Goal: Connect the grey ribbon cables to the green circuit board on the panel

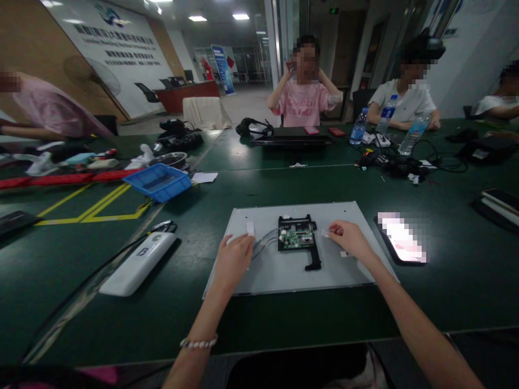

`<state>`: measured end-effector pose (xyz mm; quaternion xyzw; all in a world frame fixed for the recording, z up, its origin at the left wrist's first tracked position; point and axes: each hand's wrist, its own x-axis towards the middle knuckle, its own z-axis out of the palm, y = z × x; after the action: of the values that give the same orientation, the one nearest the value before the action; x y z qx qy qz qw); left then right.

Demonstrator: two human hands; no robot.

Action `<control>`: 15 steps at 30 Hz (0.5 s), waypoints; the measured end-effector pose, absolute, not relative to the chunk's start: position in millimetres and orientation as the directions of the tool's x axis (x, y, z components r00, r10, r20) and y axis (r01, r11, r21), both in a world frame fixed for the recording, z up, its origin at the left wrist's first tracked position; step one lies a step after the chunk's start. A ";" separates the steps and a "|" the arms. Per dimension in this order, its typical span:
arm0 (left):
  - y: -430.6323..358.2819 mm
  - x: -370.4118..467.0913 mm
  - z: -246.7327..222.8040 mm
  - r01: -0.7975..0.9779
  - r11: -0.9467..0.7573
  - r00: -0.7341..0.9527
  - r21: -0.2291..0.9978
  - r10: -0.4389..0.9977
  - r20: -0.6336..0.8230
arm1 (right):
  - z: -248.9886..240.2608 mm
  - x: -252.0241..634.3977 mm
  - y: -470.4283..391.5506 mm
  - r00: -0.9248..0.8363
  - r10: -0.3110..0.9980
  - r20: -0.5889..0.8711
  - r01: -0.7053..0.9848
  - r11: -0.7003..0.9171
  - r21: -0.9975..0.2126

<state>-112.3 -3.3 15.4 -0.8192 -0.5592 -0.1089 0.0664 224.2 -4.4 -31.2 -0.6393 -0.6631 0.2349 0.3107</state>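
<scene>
Tabletop (227, 189): dark green, wide, marked at left with yellow tape lines (117, 218). White panel (271, 273): flat before the person, bearing a circuit board (295, 238) in a black frame (314, 259) near its middle, grey cables (265, 240) running left. Left hand (235, 262): over the panel's left part, at a white strip (250, 228); whether its grip holds anything, one cannot tell. Right hand (348, 237): over the panel's right part, grip pinching a small white piece (325, 233) between thumb and finger. To the right: phone (401, 237), screen lit. To the left: white power bank (138, 263), lettered B; beyond it, blue tray (162, 192). Far side: bottles (417, 132), a seated co-worker in pink (302, 105), another in white (405, 100). Room: lettered wall (115, 48), reddish desk (188, 94), blue standing banner (223, 69), ceiling lights (241, 17)
</scene>
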 end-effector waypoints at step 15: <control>72.3 -13.1 15.2 0.835 -0.549 0.540 0.028 0.829 0.145 | -27.6 214.4 -11.1 0.008 0.974 0.228 0.776 0.137 -0.616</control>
<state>-13.1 72.3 15.2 -0.8772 -0.4744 -0.0706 0.0223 214.4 -11.1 -27.6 -0.6374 -0.6862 0.1581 0.3127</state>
